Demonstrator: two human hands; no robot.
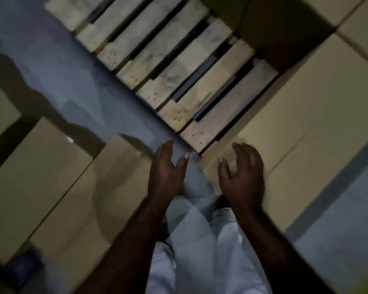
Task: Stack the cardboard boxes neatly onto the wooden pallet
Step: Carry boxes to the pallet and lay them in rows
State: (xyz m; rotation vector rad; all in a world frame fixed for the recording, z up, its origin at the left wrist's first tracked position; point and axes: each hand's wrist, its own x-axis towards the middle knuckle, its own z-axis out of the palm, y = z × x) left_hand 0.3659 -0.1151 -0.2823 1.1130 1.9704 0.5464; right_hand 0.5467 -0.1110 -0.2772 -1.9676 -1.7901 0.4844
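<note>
Both empty, fingers spread, left hand over floor, right hand over box

The smooth grey-blue floor is carrying a pale slatted wooden pallet, lying just beyond the left hand, and plain tan cardboard boxes sitting to that hand's left

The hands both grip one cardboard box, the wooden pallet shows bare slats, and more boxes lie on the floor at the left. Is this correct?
No. In the head view the left hand and the right hand are open and grip nothing. The wooden pallet does show bare slats, and more boxes lie on the floor at the left.
</note>
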